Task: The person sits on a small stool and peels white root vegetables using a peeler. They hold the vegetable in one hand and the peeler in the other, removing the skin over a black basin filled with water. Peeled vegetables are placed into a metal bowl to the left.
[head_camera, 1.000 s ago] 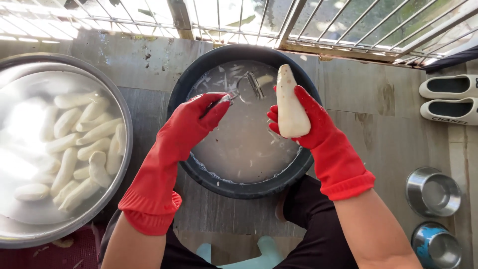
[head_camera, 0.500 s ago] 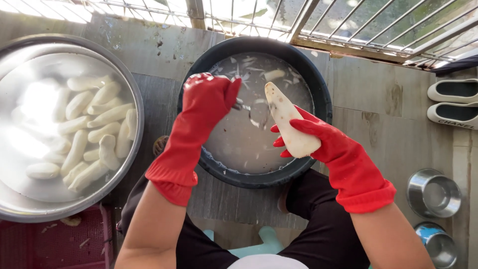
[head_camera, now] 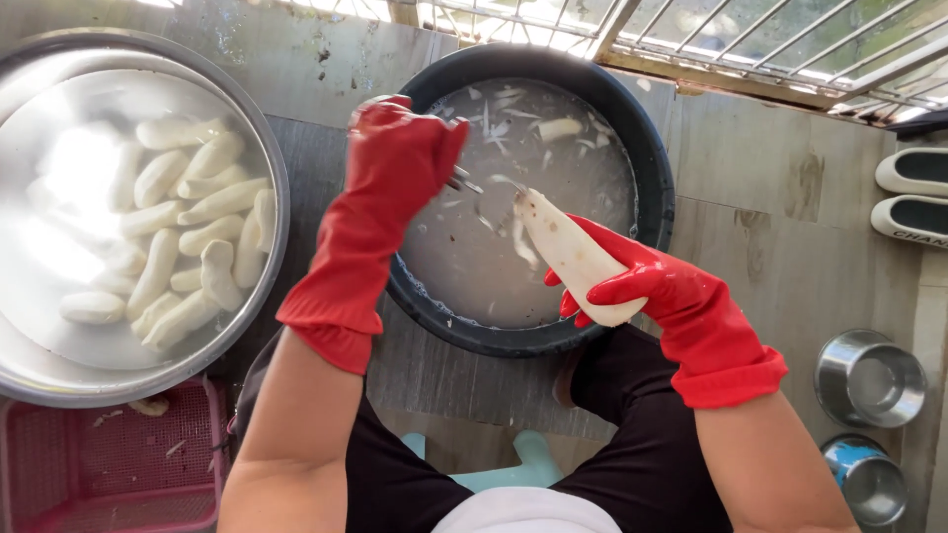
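Peeled white root (head_camera: 576, 259): long, tapered, smooth and pale cream, lying slantwise just right of frame centre, its narrow tip pointing up-left over the water, its thick end low over the near rim of the black basin (head_camera: 652, 168). Right hand (head_camera: 657, 291), in a glossy red rubber glove with a folded cuff, fingers curled tight around the thick end of the root, thumb laid across its top. Left hand (head_camera: 400, 163), same red glove, fingers closed in a fist about a small metal peeler (head_camera: 461, 183), of which only the thin grey tip shows; that tip sits just beside the narrow end of the root, and contact cannot be told. Black basin: round, matt dark wall, centre to upper centre of the frame, holding cloudy grey water with pale peel strips (head_camera: 513, 109) floating mostly toward the far side. Steel bowl (head_camera: 259, 158): large, round, shining, at the left edge, filled with water and many peeled white roots (head_camera: 183, 232); its rim stands near the basin with a narrow strip of floor between. Pink plastic crate (head_camera: 109, 464): meshed, lower left, partly under the steel bowl. Two small steel cups (head_camera: 869, 380): lower right, well apart from the basin. Pale slippers (head_camera: 913, 192): right edge. Metal window grille (head_camera: 750, 39): along the top. Grey worn floor (head_camera: 770, 227): open stretch right of the basin.
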